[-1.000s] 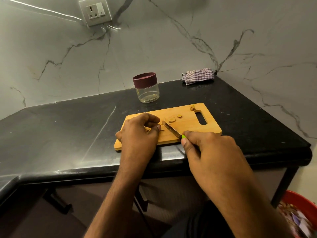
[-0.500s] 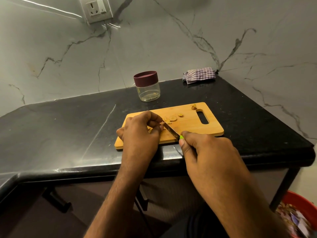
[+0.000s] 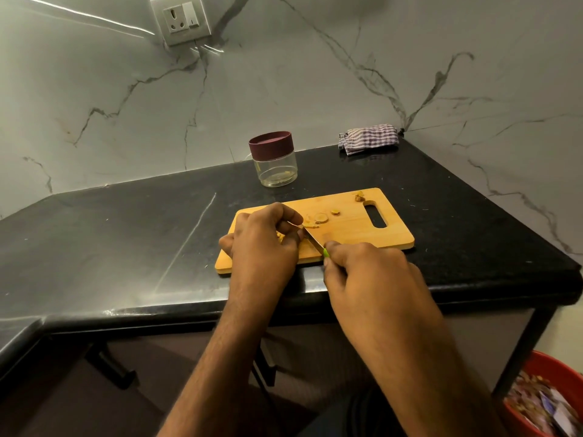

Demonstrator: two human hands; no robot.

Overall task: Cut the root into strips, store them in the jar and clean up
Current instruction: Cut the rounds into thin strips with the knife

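Cutting board (image 3: 347, 234) on countertop (image 3: 126, 234) near front edge, jar (image 3: 277, 164) behind it, cloth (image 3: 369, 138) in far right corner, root slices (image 3: 321, 217) on board.

One cutting board (image 3: 347, 234). One knife (image 3: 312, 240). One jar (image 3: 277, 164), lid on. One checked cloth (image 3: 368, 138). One wall socket (image 3: 181, 18). One red bin (image 3: 542, 373). Two hands: left (image 3: 265, 244), right (image 3: 369, 272). Root pieces (image 3: 321, 217) on board: maybe four or five, too small to count.

Home kitchen, black countertop (image 3: 126, 234), marble backsplash (image 3: 315, 89)
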